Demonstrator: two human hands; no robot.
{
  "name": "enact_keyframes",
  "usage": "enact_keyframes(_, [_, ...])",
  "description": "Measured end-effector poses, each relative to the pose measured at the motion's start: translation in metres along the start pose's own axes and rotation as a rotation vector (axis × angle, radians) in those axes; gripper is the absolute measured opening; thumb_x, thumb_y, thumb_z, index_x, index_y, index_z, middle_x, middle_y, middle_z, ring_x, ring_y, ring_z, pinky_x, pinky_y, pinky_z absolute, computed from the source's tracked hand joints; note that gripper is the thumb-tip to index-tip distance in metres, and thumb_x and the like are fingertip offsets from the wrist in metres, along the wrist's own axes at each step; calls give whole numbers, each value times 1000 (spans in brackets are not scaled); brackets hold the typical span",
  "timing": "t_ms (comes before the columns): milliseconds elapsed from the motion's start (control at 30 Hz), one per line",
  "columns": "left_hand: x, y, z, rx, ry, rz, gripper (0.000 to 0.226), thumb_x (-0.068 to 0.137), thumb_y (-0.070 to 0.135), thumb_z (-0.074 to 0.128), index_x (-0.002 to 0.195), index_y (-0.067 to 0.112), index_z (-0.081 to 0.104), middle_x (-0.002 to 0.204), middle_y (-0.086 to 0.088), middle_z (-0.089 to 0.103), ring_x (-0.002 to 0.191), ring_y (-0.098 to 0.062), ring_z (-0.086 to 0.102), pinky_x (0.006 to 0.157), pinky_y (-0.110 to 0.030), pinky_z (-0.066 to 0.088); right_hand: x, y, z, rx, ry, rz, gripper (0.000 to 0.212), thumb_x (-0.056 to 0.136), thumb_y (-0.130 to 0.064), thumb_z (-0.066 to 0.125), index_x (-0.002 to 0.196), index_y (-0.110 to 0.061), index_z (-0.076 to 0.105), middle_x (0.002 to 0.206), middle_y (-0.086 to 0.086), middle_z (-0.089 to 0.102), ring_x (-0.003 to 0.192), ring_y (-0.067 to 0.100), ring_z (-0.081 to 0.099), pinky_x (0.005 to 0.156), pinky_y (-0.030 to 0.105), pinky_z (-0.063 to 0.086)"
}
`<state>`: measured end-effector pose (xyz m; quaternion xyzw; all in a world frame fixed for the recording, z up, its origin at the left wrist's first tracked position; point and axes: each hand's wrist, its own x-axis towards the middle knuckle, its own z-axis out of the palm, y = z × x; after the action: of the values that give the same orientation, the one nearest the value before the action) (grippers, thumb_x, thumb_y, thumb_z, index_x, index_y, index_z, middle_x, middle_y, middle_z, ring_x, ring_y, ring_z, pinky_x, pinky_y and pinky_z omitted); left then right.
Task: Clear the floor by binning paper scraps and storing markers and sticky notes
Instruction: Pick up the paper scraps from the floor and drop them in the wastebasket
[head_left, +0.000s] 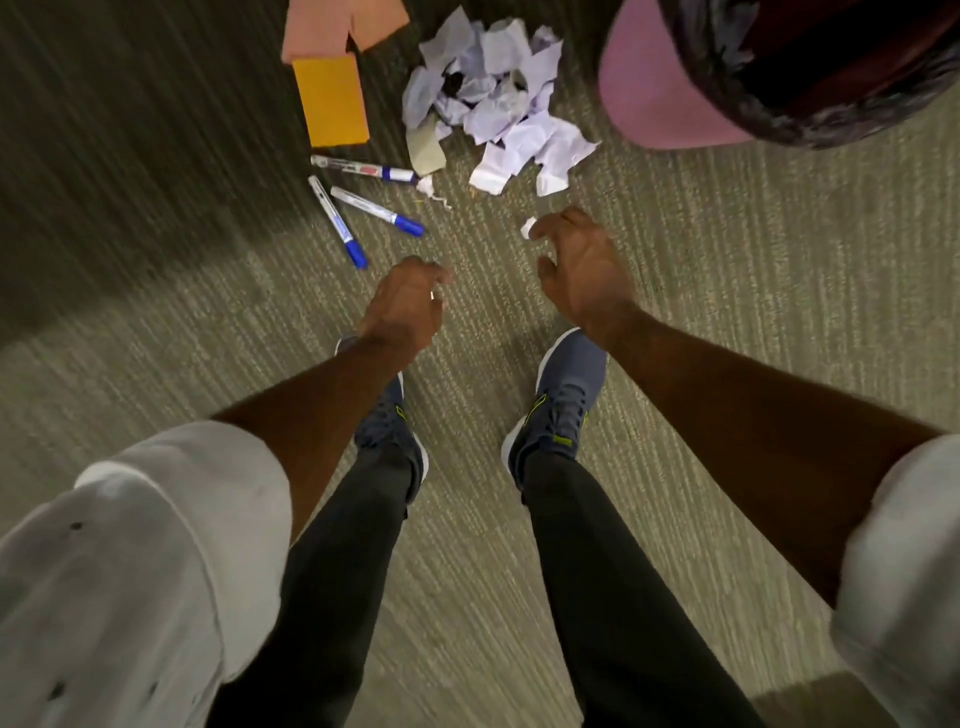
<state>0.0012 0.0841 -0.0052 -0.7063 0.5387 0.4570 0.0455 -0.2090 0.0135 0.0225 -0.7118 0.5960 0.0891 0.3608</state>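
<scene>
I see a heap of crumpled white paper scraps (498, 104) on the carpet floor (727, 291), just beside a pink bin (660, 98) lined with a dark bag. Left of the heap lie three blue-capped markers (363, 208), an orange sticky pad (331, 101) and pink sticky notes (332, 26). My right hand (582, 275) hovers near one small stray scrap (528, 226), fingers loosely spread, grasping nothing. My left hand (408, 306) hangs over the carpet close to the markers, fingers curled, empty. My shoes (556, 405) stand below both hands.
</scene>
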Motion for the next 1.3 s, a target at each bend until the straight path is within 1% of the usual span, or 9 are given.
enact_keyframes(367, [48, -59, 67, 245, -159, 47, 35, 94, 9, 64, 128, 15, 60, 140, -11, 42, 124, -29, 52, 105, -42, 49, 56, 31, 77, -150, -85, -18, 56, 89, -4, 56, 143, -15, 48, 150, 13, 39, 129, 32, 48, 109, 35, 37])
enact_keyframes(500, [58, -81, 75, 253, -105, 149, 22, 99, 10, 47, 111, 8, 65, 129, -14, 51, 108, -33, 57, 88, -41, 48, 72, 38, 93, -211, -67, -31, 56, 90, 0, 55, 143, -14, 48, 151, 14, 37, 132, 31, 42, 113, 33, 30])
enact_keyframes(700, [71, -79, 54, 146, -41, 160, 21, 92, 4, 60, 109, 16, 61, 109, -8, 59, 93, -21, 61, 71, -27, 42, 87, 38, 85, -229, -31, -38, 35, 98, -4, 50, 132, -9, 55, 137, 16, 47, 124, 31, 48, 106, 37, 39])
enact_keyframes(833, [85, -54, 34, 41, 119, 217, 36, 95, 10, 60, 130, 19, 55, 119, -6, 59, 103, -18, 59, 83, -29, 51, 100, 35, 64, -129, 156, -47, 39, 95, -9, 54, 134, -8, 50, 137, 15, 45, 115, 31, 55, 96, 36, 47])
enact_keyframes(967, [113, -27, 14, 212, 180, 357, 31, 93, 16, 66, 122, 25, 69, 128, -2, 59, 122, -20, 50, 99, -33, 49, 119, 41, 39, 46, 204, 35, 68, 94, -8, 58, 155, -10, 29, 161, 17, 22, 145, 34, 34, 115, 38, 35])
enact_keyframes(1067, [131, -11, 9, 275, 239, 321, 24, 88, 16, 72, 108, 28, 74, 162, 0, 27, 152, -29, 17, 118, -48, 35, 133, 50, 31, 55, 128, -31, 81, 93, -4, 61, 159, -11, 16, 167, 19, 4, 148, 15, 25, 114, 25, 29])
enact_keyframes(1133, [142, -6, 9, 271, 284, 273, 24, 89, 15, 70, 112, 23, 73, 169, -1, 6, 156, -34, 0, 120, -52, 32, 142, 54, 30, -34, 30, -28, 83, 94, -8, 62, 160, -18, 13, 167, 16, 5, 152, 22, 23, 119, 26, 26])
enact_keyframes(1233, [160, -3, 10, 262, 219, 204, 24, 93, 11, 67, 113, 23, 73, 169, -3, -5, 156, -37, -3, 114, -50, 42, 148, 55, 39, -134, -2, -72, 74, 94, -6, 61, 157, -22, 26, 163, 12, 20, 145, 28, 37, 118, 30, 32])
enact_keyframes(1300, [167, -3, 12, 271, 207, 189, 28, 94, 11, 64, 120, 18, 70, 168, -10, 4, 155, -38, 7, 116, -50, 39, 150, 55, 46, -147, 44, -99, 64, 91, -3, 58, 150, -21, 40, 159, 9, 27, 136, 26, 45, 111, 30, 38])
